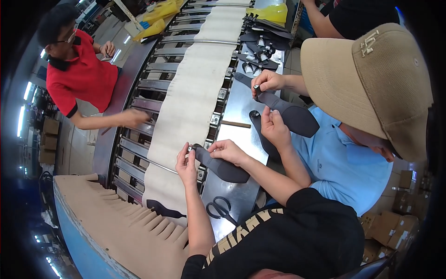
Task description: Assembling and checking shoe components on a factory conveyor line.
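Note:
A dark grey shoe insole (228, 171) is held between my two hands over the near edge of the conveyor. My left hand (186, 166) pinches its narrow end, where something small and shiny shows at the fingertips; I cannot make out what it is. On the insole's upper edge, partway along, my right hand (227, 151) has its thumb and fingers closed. The broad rounded end points right, over the metal table. Black-handled scissors (222, 209) lie on the metal table below my hands. Another dark piece (162, 209) rests on the belt, left of my left forearm.
A pale cloth belt (190, 93) runs over metal rollers. To my right, a co-worker in a tan cap (371, 79) handles a similar insole (292, 116). Across stands a person in red (83, 74). Dark pieces (265, 46) pile up at the far right; a brown strip (236, 124) lies nearer.

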### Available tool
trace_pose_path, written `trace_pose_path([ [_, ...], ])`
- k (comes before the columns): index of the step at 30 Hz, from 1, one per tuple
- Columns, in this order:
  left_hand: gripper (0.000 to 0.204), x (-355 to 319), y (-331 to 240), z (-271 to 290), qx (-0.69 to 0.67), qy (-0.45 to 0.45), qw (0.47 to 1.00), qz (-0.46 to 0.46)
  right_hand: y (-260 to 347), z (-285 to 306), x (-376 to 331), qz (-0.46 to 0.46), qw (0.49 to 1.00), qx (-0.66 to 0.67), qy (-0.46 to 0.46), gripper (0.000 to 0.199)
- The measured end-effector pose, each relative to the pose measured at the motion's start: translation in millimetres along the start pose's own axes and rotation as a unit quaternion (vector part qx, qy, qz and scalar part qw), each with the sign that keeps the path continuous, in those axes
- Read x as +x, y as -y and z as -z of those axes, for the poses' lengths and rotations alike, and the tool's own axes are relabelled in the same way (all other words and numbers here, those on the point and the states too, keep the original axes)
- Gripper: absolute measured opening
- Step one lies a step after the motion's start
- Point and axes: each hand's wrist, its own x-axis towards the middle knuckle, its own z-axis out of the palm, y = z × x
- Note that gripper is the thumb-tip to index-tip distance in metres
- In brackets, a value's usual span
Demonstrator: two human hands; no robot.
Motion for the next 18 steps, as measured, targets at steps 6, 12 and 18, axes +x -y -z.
trace_pose_path([
  [6,0.029,-6.0,-10.1,-1.1,-0.086,-0.015,0.996,0.007,1.6,-8.4,-2.8,-0.016,0.999,0.043,0.027,0.016],
  [12,0.022,-8.9,-17.3,5.8,-0.073,-0.072,0.994,-0.033,-5.7,-25.4,-9.9,-0.050,0.990,0.107,0.080,0.019],
  [18,0.015,-1.4,-14.1,18.7,-0.098,-0.169,0.981,-0.007,-10.3,-47.7,0.4,-0.030,0.990,0.099,0.096,0.017],
])
